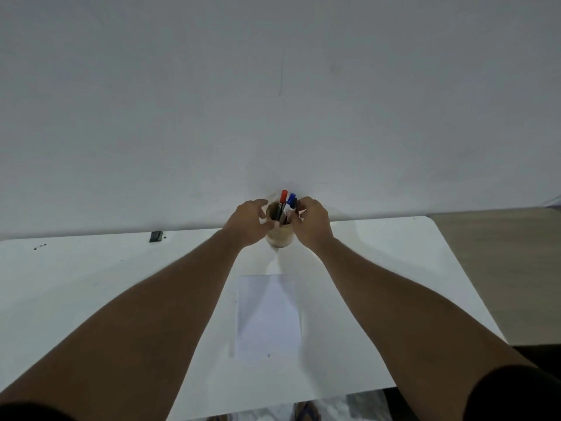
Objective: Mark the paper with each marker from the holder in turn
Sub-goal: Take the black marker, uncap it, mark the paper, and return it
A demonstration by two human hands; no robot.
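A round wooden holder stands at the table's far edge against the wall. A red-capped marker and a blue-capped marker stick out of it, with other dark pens lower inside. My left hand cups the holder's left side, thumb on its front and fingers at the rim. My right hand is at the holder's right side, fingertips pinched on the blue-capped marker. A white sheet of paper lies between my forearms, with a small blue dot near its front edge.
The white table ends at a rounded corner on the right, with floor beyond it. A small black object lies at the far left edge by the wall. Feet in sandals show below the table's front edge.
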